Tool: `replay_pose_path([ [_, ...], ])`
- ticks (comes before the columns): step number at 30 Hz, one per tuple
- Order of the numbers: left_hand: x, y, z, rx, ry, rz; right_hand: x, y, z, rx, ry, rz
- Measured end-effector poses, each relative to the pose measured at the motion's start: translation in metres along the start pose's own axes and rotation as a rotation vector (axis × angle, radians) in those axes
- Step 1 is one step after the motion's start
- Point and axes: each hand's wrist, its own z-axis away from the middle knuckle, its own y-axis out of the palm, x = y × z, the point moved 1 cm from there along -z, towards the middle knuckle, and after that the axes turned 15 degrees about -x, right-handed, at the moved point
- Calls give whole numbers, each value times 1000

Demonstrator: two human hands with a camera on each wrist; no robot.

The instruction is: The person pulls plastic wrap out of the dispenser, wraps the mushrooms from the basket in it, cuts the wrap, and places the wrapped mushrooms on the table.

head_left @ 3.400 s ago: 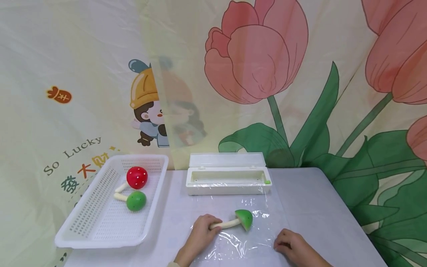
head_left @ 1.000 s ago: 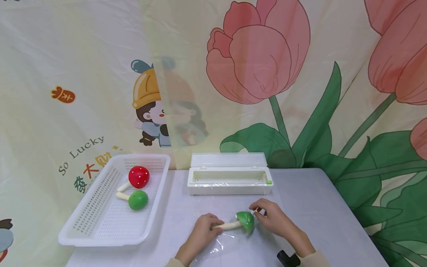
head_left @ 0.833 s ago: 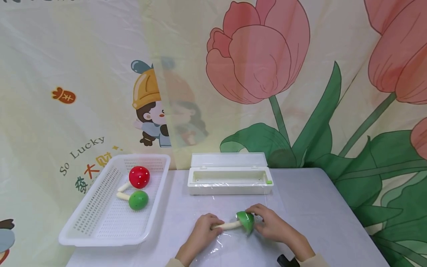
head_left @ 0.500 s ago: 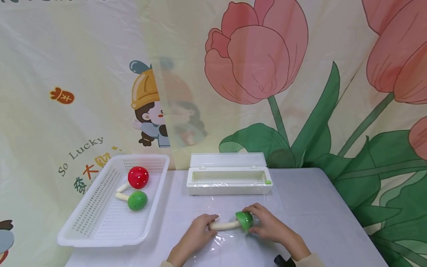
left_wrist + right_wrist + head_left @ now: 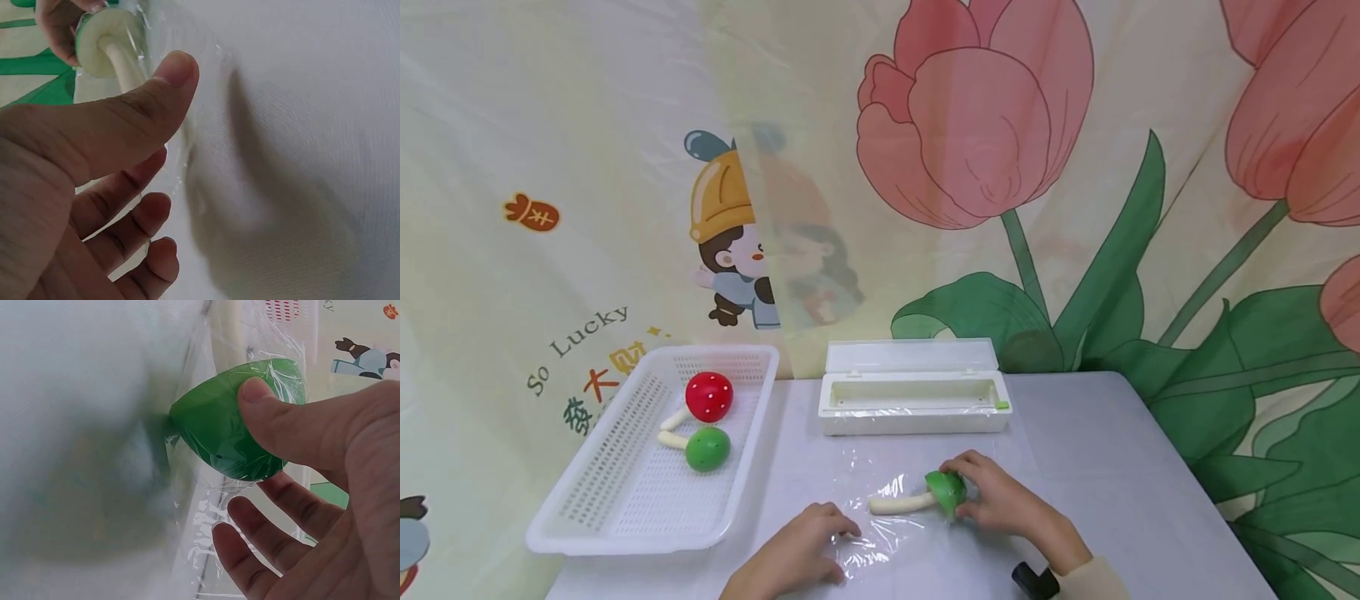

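A green-capped toy mushroom (image 5: 901, 505) lies on a sheet of clear plastic film (image 5: 880, 554), its pale stem pointing left. My right hand (image 5: 1000, 500) grips the cap through film folded over it. In the right wrist view the thumb presses the film-covered green cap (image 5: 212, 425), and the other fingers curl below. My left hand (image 5: 797, 546) is off the stem, near the film's left edge, with thumb and fingers apart. The left wrist view shows this left hand (image 5: 94, 150) holding nothing, with the mushroom's pale underside (image 5: 94, 53) beyond it.
Behind the film stands a white cling film box (image 5: 916, 425), its lid up. A white perforated basket (image 5: 625, 548) at left holds a red spotted toy mushroom (image 5: 709, 397) and another green one (image 5: 707, 450). A black device (image 5: 1036, 582) sits at the right wrist.
The right hand came from the film's right side, bringing film over the cap, and took hold of the cap. The left hand let go of the stem and moved left and down.
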Motion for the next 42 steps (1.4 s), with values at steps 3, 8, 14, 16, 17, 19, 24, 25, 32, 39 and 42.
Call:
replay_pose_path([
  [3,2,1,-2,28,16,-21,1,0,-1,5,14,4],
  [8,3,8,-4,39,31,-76,3,2,-2,8,27,14],
  [14,1,10,-5,15,96,-92,2,4,-1,0,43,17],
  [16,0,9,-5,-3,130,-100,2,5,0,-5,43,15],
  [17,-1,9,-5,-11,141,-99,2,5,0,-7,41,14],
  [19,-1,8,-6,-17,146,-94,3,5,1,-8,38,11],
  [24,-2,2,-19,-41,132,-43,5,5,1,-8,38,11],
  [25,-2,-1,-23,-53,138,-33,6,5,1,-9,37,14],
  [32,-6,-16,-52,-125,149,40,7,7,0,6,23,12],
  [39,-10,-26,-76,-208,90,34,8,7,0,3,39,17],
  [42,-11,-27,-81,-243,51,21,7,8,0,3,44,13],
])
